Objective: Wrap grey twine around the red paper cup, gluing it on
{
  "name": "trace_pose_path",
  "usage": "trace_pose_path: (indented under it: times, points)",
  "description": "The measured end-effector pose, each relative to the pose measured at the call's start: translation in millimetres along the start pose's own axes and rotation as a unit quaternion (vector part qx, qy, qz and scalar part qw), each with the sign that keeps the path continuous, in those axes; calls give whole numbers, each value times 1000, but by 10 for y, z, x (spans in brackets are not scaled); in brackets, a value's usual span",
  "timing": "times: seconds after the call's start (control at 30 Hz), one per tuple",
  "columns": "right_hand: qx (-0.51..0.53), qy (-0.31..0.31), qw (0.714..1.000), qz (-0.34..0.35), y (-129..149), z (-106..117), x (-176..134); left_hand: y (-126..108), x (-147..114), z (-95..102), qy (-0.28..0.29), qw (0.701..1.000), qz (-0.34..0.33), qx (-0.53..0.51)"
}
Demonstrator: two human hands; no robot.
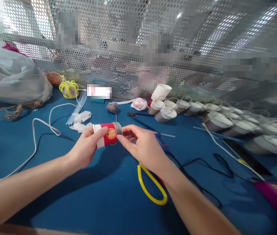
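My left hand [85,147] is closed around a red and white paper cup [99,141] with a gold emblem, held on its side with the rim to the left. Grey yarn [118,129] is wound in a band around the cup's base end. My right hand [143,143] is closed at that end, thumb and fingertips against the yarn band; whether it also pinches a loose strand is hidden. Behind the cup, a ball of grey yarn [112,107] sits on the blue table [86,202], with a strand running down toward the cup.
Several yarn-wrapped cups with handles [219,120] line the right back. Pliers [138,114], a blue glue gun [161,143], and a yellow loop [164,200] lie nearer. A white cable [34,137] snakes across the left. Perforated metal mesh [118,42] borders the back.
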State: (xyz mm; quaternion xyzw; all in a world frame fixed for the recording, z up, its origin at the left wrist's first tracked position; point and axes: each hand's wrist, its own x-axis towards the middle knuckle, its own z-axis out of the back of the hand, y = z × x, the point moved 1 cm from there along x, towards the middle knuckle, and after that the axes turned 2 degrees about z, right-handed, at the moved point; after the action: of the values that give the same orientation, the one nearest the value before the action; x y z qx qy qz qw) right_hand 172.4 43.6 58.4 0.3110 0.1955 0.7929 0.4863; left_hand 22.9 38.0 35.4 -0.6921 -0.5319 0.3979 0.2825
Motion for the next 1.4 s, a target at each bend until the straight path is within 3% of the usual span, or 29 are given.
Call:
trace_pose_path:
  times: [0.17, 1.4]
  points:
    - [-20, -26, 999, 3, -58, -36, 3, 21, -4, -3, 2, 1000, -14, 21]
    - [-26, -35, 999, -8, -57, -35, 5, 107, 17, 49, 29, 994, -65, 89]
